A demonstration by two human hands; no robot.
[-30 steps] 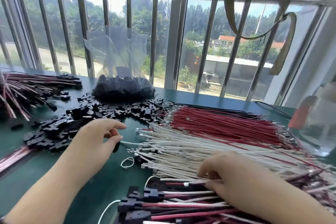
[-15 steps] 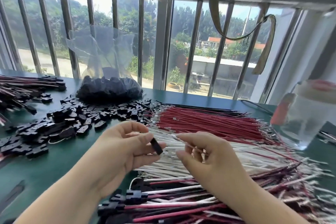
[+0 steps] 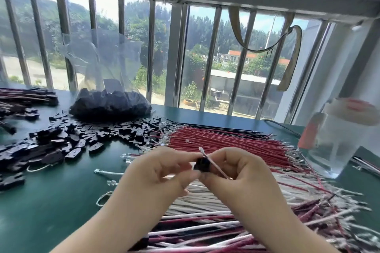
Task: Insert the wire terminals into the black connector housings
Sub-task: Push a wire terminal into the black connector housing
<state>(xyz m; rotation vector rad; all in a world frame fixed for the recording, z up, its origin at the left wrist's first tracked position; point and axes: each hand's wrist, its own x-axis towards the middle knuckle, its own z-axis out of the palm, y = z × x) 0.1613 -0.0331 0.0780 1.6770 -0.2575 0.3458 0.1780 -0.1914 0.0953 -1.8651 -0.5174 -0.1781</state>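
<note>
left hand (image 3: 164, 172): pinching a black housing (image 3: 201, 164)
right hand (image 3: 236, 172): gripping a white wire (image 3: 213, 163) at the housing – terminal not in yet, I'd guess
left to do: heaps – loose housings (image 3: 61, 141), wires (image 3: 226, 141)

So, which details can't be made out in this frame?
All in the head view:
- Whether the wire terminal is seated in the housing: too small, and covered by the left hand and right hand.
- Wires at lower right: motion-blurred, terminals unreadable.
- The bottle: blurred, its lid smeared.
- The bag contents: a dark mass, single pieces indistinct.
- Finished harnesses: cut by the left edge.
</note>
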